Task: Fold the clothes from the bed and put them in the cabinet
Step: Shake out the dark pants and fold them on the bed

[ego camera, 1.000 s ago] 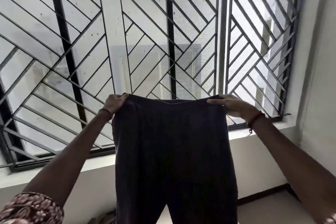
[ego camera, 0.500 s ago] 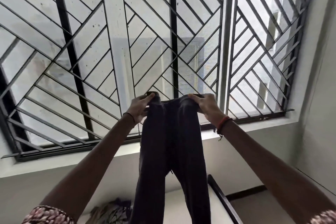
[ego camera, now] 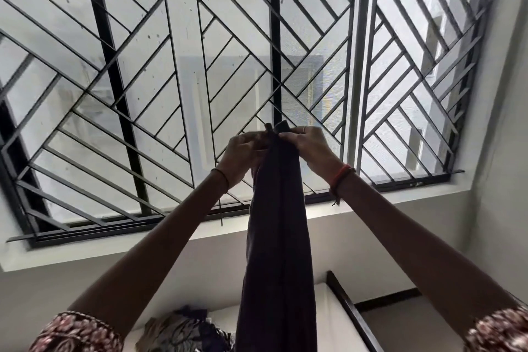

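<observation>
Window with a black metal grille of slanted bars fills most of the view; it is one wide window, set in a pale wall. One pair of dark trousers hangs in front of it as a single narrow strip. The waist end is up at the hands and the lower end goes out of view at the bottom, so I cannot tell if it touches anything. The trousers are held in the air above the bed, which shows a white surface and a dark frame edge on its right.

One loose pile of clothes lies on the bed, just left of the trousers; its pieces cannot be counted.

Two hands are close together at the top. The grip of the left hand is clamped on the waist end from the left, and the grip of the right hand is clamped on it from the right.

There are two wrist bands, a thin dark thread on the left wrist and a red thread on the right, and one ring on the right hand.
</observation>
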Available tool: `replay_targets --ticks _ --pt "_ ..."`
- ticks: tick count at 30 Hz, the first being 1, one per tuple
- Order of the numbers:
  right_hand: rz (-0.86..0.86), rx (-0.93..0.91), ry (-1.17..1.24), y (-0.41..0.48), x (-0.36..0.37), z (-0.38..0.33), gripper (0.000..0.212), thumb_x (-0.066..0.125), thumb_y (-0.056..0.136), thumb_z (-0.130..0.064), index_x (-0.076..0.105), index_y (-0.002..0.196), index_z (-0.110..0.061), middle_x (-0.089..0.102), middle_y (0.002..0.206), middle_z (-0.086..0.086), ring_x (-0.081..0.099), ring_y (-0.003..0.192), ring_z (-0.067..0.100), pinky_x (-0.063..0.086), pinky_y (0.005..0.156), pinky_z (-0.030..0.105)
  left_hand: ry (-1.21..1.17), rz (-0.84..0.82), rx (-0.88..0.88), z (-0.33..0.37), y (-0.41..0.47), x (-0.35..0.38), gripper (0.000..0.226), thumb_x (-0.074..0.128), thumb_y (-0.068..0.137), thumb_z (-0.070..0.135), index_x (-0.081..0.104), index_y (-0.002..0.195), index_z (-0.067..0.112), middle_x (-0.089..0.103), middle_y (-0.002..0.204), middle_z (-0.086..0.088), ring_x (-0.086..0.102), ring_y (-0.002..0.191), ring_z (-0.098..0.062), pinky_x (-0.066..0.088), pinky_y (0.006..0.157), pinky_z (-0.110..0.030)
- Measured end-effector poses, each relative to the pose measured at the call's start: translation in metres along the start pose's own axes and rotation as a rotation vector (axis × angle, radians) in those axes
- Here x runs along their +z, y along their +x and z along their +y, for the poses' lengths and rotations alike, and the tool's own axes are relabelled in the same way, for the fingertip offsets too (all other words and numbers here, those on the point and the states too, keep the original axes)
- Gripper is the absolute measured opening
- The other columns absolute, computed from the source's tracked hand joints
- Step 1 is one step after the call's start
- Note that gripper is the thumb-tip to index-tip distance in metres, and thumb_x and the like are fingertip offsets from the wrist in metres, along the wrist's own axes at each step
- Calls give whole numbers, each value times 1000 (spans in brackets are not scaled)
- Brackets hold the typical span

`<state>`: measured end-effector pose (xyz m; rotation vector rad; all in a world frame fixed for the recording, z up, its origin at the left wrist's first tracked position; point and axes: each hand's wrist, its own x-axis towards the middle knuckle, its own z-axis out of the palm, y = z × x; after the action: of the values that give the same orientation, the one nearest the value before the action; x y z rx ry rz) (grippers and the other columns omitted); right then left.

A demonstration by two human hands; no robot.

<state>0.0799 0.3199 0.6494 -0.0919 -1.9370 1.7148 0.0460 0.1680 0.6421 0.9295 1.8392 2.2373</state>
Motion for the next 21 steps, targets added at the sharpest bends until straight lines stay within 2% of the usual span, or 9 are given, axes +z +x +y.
replay_targets --ticks 5,9,11,13,15,16,18,20,21 --pt "12 -92 -35 -2 1 -14 11 68 80 -7 71 90 -4 70 86 15 65 80 22 54 82 39 136 0 132 6 5 0 58 59 88 0 37 141 10 65 87 -4 60 80 -17 53 70 -25" --pt "-32 -142 -7 -3 1 -16 11 69 79 -5 73 85 -13 72 89 15 69 88 28 55 88 45 406 9 238 18 15 -8 56 70 82 8 51 134 12 59 85 -5 58 84 -8 50 77 -19" --pt "-43 -144 51 -4 0 -19 10 67 81 -3 71 85 -11 70 86 14 68 86 29 53 90 48 547 14 321 26 19 -7 49 71 81 14 58 128 12 57 95 -7 56 89 -2 45 80 -15" --pt "-58 -142 113 -7 -3 -22 11 64 83 0 70 85 -9 68 84 13 65 84 26 52 90 46 737 12 429 30 29 -10 55 72 76 35 61 125 15 52 113 -6 49 109 -9 36 95 -22" --pt "-84 -141 171 -10 -7 -25 11 61 85 0 69 87 -8 66 83 11 64 82 23 53 83 40 934 -61 465 35 40 -17 65 66 71 53 58 128 23 40 139 0 32 134 -15 22 109 -30" --pt "-101 -142 206 -12 -8 -26 11 60 86 0 68 89 -6 66 82 10 65 80 21 55 78 35 964 -141 445 38 45 -19 62 65 76 50 54 132 25 35 147 2 23 141 -14 17 112 -32" --pt "-129 -141 279 -15 -11 -27 12 59 88 0 66 97 -1 66 82 9 66 76 16 55 69 26 895 -302 395 46 47 -18 49 62 89 33 49 134 20 44 142 2 34 135 -7 28 112 -27" --pt "-141 -126 343 -14 -14 -25 21 58 89 -1 62 108 6 66 86 10 66 77 15 55 69 23 827 -339 375 53 45 -10 31 60 92 25 53 120 15 62 113 6 56 102 5 47 89 -18" --pt "-150 -117 362 -15 -16 -24 25 58 90 -3 60 113 8 65 89 11 65 79 15 54 70 24 819 -323 376 56 44 -5 24 62 91 24 55 111 14 63 100 8 58 87 8 47 77 -14"
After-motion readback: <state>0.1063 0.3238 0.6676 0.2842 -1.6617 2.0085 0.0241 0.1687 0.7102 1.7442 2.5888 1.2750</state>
